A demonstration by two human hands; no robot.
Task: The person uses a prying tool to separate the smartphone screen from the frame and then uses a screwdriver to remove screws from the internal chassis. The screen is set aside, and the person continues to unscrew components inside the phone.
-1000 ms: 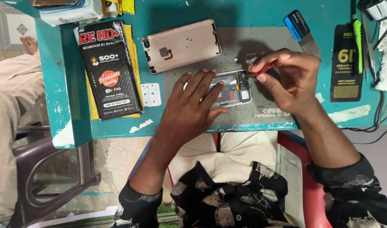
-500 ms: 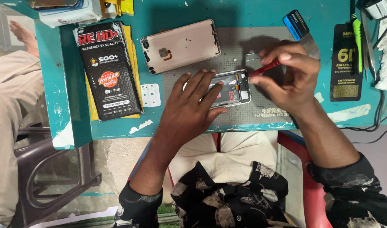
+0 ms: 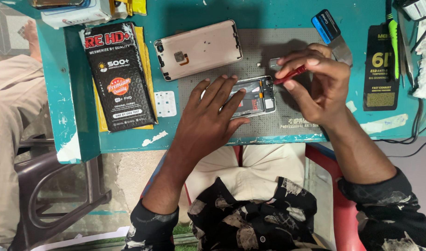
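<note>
From the head camera I look straight down at a teal workbench [image 3: 287, 14] with a grey work mat [image 3: 268, 51] on it. My left hand [image 3: 208, 118] lies flat, fingers spread and open, pressing down an opened phone body [image 3: 252, 97] that sits on the mat near the bench's front edge; it grips nothing. My right hand [image 3: 317, 83] hovers just right of the phone, fingers pinched closed around a thin red screwdriver [image 3: 291, 74], whose tip points down at the phone's right end. Behind the left hand, a rose-gold back cover [image 3: 199, 49] lies apart from the phone, partly on the mat. To the left rests a black screen-replacement box [image 3: 117, 76] on yellow packaging. A blue-handled scraper [image 3: 331, 30] lies beyond the right hand, and a black packet [image 3: 380, 65] sits far right.
</note>
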